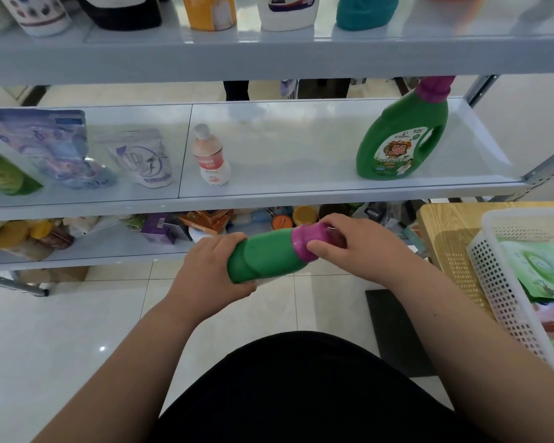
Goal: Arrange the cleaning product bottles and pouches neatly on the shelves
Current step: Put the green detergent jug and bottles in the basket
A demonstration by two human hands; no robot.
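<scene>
A green bottle point(264, 255) with a pink cap point(306, 243) lies sideways in front of me, below the middle shelf point(301, 190). My left hand point(211, 266) grips its body from the left. My right hand point(362, 247) pinches the pink cap. A second green bottle point(400, 135) of the same kind stands upright at the right of the middle shelf. A small pink and white bottle point(210, 156) stands near the shelf's middle, a white pouch point(141, 158) and a blue pouch point(45, 142) to its left.
Several bottles stand on the top shelf point(269, 55). The lowest shelf point(109, 251) holds mixed boxes and jars. A white perforated basket point(506, 282) with green pouches sits on a wooden table point(445, 228) at the right. A dark mat point(394, 327) lies on the tiled floor.
</scene>
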